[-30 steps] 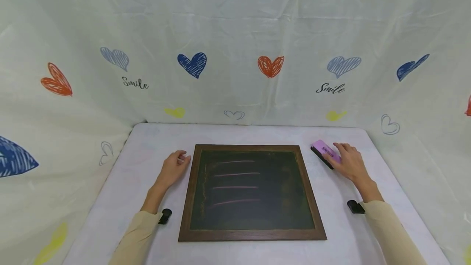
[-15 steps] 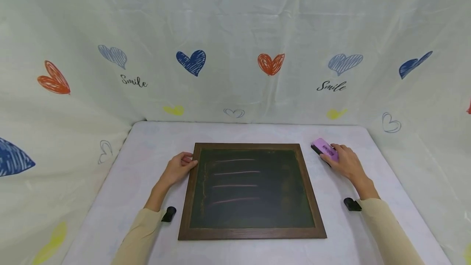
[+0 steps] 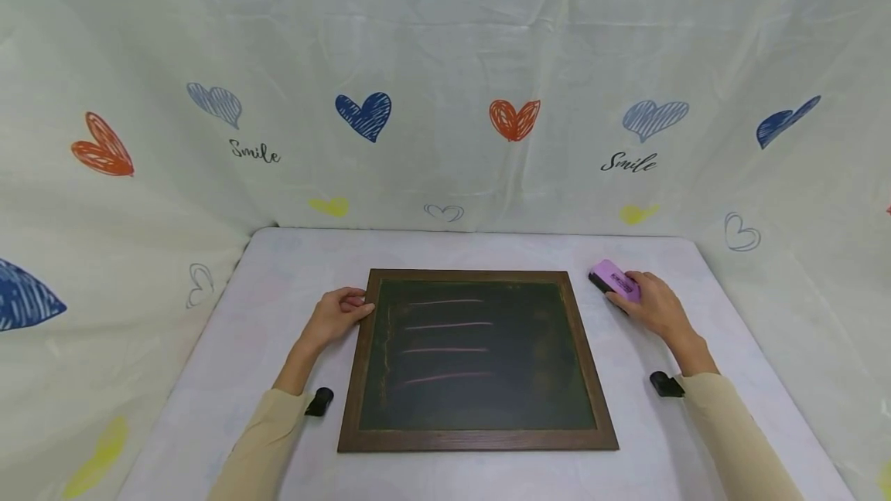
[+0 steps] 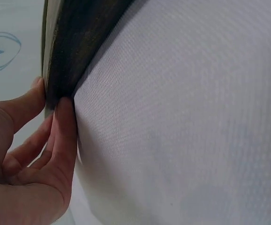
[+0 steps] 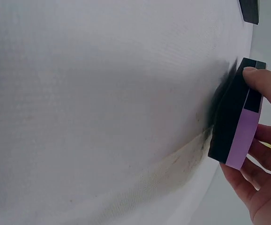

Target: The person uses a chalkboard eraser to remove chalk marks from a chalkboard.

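Four pink chalk lines [image 3: 445, 349] mark a wood-framed chalkboard [image 3: 515, 385] on a white-covered table [image 3: 654, 447] as a left hand [image 3: 336, 318] pinches its left edge, fingertips partly hidden by the frame. Right of the board, a right hand [image 3: 656, 308] grips a purple eraser [image 3: 612, 280] between thumb and fingers, its label illegible. Beige sleeves [image 3: 734, 439] are cut off below.

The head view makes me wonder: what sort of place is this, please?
Probably a staged work booth: heart-printed sheeting behind and beside a pale table bearing a framed chalkboard.
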`<action>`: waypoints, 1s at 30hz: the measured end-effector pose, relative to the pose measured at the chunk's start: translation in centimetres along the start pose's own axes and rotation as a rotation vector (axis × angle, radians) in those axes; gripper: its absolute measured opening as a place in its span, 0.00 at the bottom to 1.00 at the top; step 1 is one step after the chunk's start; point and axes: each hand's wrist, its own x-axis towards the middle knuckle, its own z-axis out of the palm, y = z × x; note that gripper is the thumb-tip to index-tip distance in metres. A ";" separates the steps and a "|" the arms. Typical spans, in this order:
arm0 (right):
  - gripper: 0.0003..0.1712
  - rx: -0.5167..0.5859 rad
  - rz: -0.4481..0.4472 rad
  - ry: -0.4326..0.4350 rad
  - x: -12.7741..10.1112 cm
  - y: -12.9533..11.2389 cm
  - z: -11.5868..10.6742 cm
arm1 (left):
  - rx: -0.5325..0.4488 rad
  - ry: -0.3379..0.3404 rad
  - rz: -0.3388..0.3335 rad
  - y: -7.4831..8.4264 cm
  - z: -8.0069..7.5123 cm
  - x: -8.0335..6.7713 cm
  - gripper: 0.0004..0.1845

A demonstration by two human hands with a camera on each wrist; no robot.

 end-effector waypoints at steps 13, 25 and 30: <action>0.37 0.018 -0.040 0.009 -0.1 -1.2 -0.9 | -0.016 0.005 -0.035 0.0 -0.1 0.0 0.22; 0.37 0.015 -0.112 0.005 0.3 -3.0 -1.4 | -0.043 -0.004 -0.037 0.1 -0.1 0.1 0.22; 0.36 0.011 -0.144 0.000 0.5 -3.9 -1.4 | -0.041 -0.001 -0.036 0.1 -0.1 0.0 0.22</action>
